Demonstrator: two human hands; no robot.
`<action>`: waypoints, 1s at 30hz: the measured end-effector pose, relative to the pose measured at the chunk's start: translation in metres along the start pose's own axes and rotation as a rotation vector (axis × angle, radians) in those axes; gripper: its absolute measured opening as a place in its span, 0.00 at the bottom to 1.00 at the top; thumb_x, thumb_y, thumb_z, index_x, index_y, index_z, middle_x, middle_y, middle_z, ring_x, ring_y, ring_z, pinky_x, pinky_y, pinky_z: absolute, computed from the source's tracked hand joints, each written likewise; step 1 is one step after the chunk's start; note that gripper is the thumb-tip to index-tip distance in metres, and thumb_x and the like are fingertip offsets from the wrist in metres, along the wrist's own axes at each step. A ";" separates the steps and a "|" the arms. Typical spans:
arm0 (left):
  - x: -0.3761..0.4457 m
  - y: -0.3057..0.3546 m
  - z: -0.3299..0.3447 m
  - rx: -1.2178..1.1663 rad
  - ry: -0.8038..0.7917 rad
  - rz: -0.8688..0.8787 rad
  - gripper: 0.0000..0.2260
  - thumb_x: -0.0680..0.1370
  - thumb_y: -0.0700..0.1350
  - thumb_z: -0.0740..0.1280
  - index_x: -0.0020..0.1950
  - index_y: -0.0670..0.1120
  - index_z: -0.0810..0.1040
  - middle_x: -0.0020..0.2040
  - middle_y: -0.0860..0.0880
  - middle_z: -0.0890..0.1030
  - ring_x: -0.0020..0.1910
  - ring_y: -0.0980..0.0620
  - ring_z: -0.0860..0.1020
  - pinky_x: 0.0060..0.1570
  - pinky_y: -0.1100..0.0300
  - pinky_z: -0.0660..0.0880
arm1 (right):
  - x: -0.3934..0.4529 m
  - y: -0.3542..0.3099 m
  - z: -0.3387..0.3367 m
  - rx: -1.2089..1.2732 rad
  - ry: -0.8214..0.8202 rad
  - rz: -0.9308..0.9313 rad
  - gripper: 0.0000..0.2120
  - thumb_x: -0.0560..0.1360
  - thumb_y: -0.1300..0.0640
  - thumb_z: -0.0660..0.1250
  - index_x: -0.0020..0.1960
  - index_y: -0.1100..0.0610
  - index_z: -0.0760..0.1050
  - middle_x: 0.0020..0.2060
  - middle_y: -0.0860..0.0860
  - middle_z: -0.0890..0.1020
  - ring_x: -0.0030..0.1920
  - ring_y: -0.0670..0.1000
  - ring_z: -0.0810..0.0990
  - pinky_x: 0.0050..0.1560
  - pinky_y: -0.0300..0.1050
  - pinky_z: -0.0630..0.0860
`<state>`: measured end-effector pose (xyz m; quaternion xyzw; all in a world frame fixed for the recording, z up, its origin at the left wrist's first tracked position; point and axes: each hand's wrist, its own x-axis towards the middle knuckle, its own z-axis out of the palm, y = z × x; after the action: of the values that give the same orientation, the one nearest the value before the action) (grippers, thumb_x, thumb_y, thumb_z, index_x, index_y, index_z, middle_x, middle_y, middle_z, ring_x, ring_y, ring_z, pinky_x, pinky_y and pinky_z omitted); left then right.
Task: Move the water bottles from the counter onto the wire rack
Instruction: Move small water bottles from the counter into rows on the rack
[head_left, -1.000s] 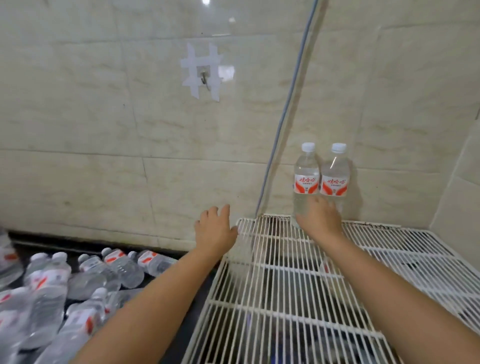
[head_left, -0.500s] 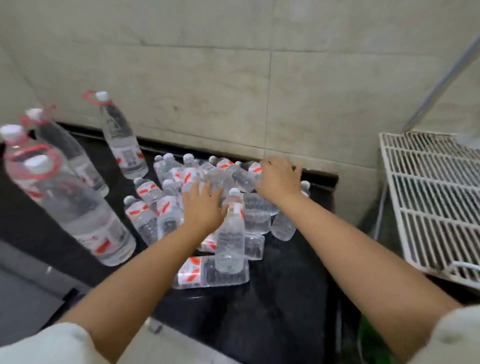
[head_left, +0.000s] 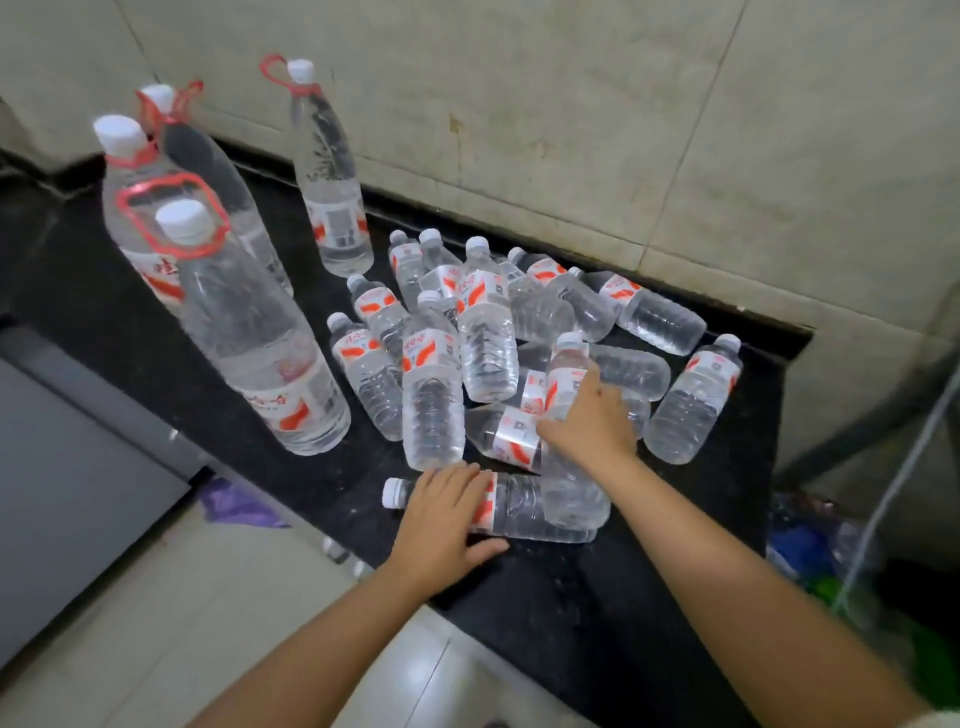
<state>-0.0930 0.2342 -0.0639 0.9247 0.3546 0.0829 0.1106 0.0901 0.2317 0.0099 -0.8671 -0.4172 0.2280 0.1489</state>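
Left grip (head_left: 448, 512): fingers laid over the labelled part of a small bottle (head_left: 524, 506) lying on its side at the near edge of the pile, thumb tucked under toward the table (head_left: 597, 613); curled round it, as far as can be seen. Right grip (head_left: 589, 421): draped over a tilted bottle (head_left: 569, 364), cap up and away; fingers bent round its waist, though the far side is hidden.

Head view only. Small bottles heaped on the black table, mostly lying, crossing one another. Both grips sit on the near side of the heap, right one just beyond the left. Four large bottles (head_left: 260, 332) stand to the left, apart from the hands. Wire rack not in view.

Handling, judged: full, so moderately heavy; thin ribbed walls will give under squeeze; smooth plastic, possibly slippery. Best hold at mid-body near the label. Lifting may roll neighbours.
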 end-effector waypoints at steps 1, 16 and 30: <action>0.001 0.003 0.002 0.032 -0.069 -0.036 0.32 0.64 0.67 0.62 0.58 0.46 0.70 0.51 0.48 0.82 0.55 0.50 0.73 0.59 0.55 0.62 | -0.005 0.004 -0.001 -0.017 -0.010 -0.016 0.40 0.70 0.50 0.68 0.73 0.57 0.48 0.67 0.61 0.63 0.66 0.62 0.65 0.58 0.54 0.71; 0.003 0.012 0.005 0.105 -0.122 0.320 0.41 0.43 0.63 0.79 0.52 0.51 0.74 0.42 0.52 0.81 0.45 0.53 0.76 0.53 0.59 0.69 | -0.103 0.120 0.003 -0.213 -0.030 0.018 0.38 0.69 0.52 0.69 0.72 0.54 0.52 0.60 0.56 0.66 0.63 0.57 0.65 0.57 0.47 0.69; -0.018 0.101 -0.010 -0.616 -0.011 -1.040 0.45 0.72 0.55 0.68 0.75 0.39 0.42 0.75 0.37 0.51 0.72 0.39 0.57 0.67 0.48 0.62 | -0.114 0.120 0.033 -0.355 -0.012 -0.055 0.34 0.70 0.42 0.67 0.67 0.56 0.58 0.62 0.53 0.68 0.64 0.54 0.67 0.61 0.48 0.67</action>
<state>-0.0439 0.1502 -0.0292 0.5560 0.7194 0.1119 0.4011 0.0891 0.0708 -0.0410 -0.8666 -0.4754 0.1519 -0.0030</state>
